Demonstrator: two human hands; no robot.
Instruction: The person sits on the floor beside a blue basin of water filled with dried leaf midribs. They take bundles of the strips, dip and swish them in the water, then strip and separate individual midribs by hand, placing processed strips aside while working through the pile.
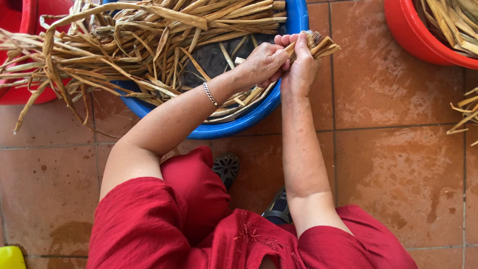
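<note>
While the tiled floor spreads out underneath, three tubs stand on it: one blue basin straight ahead, heaped with long dried reed strips, one red tub at upper right holding more of the same, and one red tub at upper left, mostly hidden. A few loose strips lie at the right edge. Both hands meet over the blue basin's far rim — the left hand is closed around a small bundle of strips, and the right hand wraps the same bundle just beside it, fingers curled tight. The strips look light, dry and stiff yet bendable, likely brittle at sharp folds — best gripped near the gathered ends. One bracelet circles the left wrist. Two sandals show below.
</note>
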